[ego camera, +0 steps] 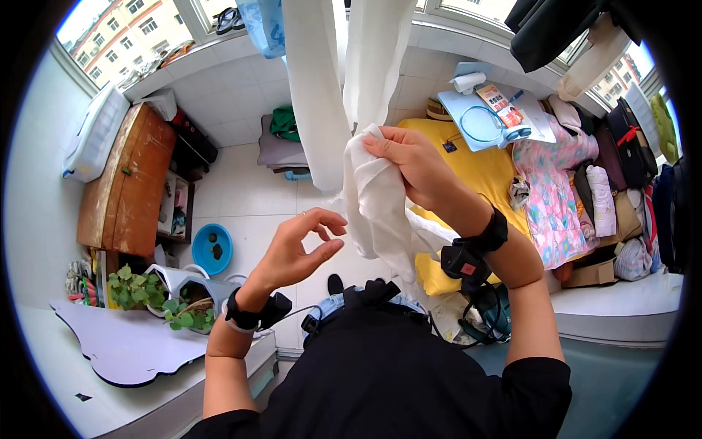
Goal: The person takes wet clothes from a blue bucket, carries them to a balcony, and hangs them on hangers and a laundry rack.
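Gathered white cloth (373, 203) hangs in front of me, its upper fold pinched in my right hand (414, 162). The cloth's lower end trails towards my right forearm. My left hand (301, 247) is just left of the cloth, apart from it, with thumb and fingers spread and nothing between them. Behind the cloth, long white curtain panels (315, 99) hang from above; whether they join the piece in my hand I cannot tell. Both wrists wear black straps with small devices.
To the left stand a worn wooden cabinet (123, 181), a blue basin (213, 249) and potted plants (189, 313). On the right, a yellow cloth (460, 164) lies beside a folding table (493, 118) and a floral quilt (554, 186). Folded grey cloths (279, 145) are piled near the far wall.
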The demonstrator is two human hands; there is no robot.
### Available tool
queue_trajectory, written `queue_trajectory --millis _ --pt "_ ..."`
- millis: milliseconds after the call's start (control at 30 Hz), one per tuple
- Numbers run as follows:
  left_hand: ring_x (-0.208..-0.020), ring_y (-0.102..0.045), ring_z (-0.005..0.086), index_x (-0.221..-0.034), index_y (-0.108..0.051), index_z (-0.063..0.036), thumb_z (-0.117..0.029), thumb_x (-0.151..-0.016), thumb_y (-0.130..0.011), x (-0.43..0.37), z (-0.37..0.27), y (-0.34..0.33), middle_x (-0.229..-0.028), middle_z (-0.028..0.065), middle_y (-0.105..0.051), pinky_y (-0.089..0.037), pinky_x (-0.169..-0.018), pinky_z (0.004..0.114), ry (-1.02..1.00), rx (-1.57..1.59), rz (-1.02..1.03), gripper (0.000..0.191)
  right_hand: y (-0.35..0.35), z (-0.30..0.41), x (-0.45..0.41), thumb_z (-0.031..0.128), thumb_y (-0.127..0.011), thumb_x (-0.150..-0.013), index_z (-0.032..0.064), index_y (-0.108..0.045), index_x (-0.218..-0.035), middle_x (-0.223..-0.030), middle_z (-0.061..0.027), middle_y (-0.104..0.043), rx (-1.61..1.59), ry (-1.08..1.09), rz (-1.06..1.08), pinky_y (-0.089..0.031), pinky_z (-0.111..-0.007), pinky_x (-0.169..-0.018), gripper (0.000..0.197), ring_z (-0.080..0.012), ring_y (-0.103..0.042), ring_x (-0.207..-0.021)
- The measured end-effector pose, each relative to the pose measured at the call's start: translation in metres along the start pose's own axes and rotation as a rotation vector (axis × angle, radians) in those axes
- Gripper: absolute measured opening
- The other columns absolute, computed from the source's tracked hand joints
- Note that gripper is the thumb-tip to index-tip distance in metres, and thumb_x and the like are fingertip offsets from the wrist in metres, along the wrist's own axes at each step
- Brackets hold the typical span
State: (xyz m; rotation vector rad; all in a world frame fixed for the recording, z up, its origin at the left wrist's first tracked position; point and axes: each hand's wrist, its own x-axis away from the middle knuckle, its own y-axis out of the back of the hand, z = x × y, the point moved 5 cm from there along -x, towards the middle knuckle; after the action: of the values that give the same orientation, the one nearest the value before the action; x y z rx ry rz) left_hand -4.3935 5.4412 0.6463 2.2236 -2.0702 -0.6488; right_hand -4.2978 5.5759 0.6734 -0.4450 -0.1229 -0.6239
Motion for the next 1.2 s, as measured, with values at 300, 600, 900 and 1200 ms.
queue_trajectory --millis 300,600,900,1200 --pt "-0.073 -0.052 0.0085 -0.098 -0.053 0.0003 -0.005 -0.082 -0.048 -0.039 0.043 -0.049 -0.082 0.0031 -0.057 -0.042 -0.064 0.023 0.283 0.404 -0.116 0.018 0.044 -0.017 -0.003 0.026 -0.043 -0.087 0.0001 -0.055 -0.090 -0.077 -0.0068 -0.057 0.244 0.043 -0.051 -0.044 -0.030 -0.062 0.029 -0.0167 -0.055 -0.072" --pt "-0.063 -0.044 0.0060 -0.087 -0.052 -0.0026 -0.016 -0.088 -0.040 -0.081 0.059 -0.060 -0.073 -0.0006 -0.050 -0.037 -0.057 0.020 0.444 0.421 0.009 0.018 0.045 -0.049 0.028 0.036 -0.053 -0.080 0.0039 -0.047 -0.100 -0.076 -0.0165 -0.057 1.133 0.430 -0.249 -0.044 -0.033 -0.063 0.037 -0.0297 -0.056 -0.069" --pt "-0.065 -0.050 0.0146 -0.085 -0.049 -0.0043 -0.016 -0.071 -0.063 -0.078 0.066 -0.024 -0.069 0.0046 -0.052 -0.040 -0.059 0.028 0.301 -0.258 0.182 0.023 0.115 -0.014 0.044 -0.001 -0.044 -0.075 0.0011 -0.057 -0.082 -0.074 -0.0030 -0.056 0.430 0.420 -0.338 -0.041 -0.020 -0.061 0.014 -0.0086 -0.051 -0.066" --pt "-0.092 -0.050 0.0241 -0.104 -0.047 -0.0056 -0.028 -0.071 -0.064 -0.071 0.133 -0.013 -0.095 0.0119 -0.055 -0.040 -0.073 0.034 0.258 -0.542 -0.202 0.043 0.075 0.012 0.058 -0.007 -0.041 -0.075 0.0017 -0.059 -0.089 -0.078 -0.0039 -0.058 0.356 0.532 -0.252 -0.043 -0.018 -0.058 0.024 -0.0078 -0.054 -0.065"
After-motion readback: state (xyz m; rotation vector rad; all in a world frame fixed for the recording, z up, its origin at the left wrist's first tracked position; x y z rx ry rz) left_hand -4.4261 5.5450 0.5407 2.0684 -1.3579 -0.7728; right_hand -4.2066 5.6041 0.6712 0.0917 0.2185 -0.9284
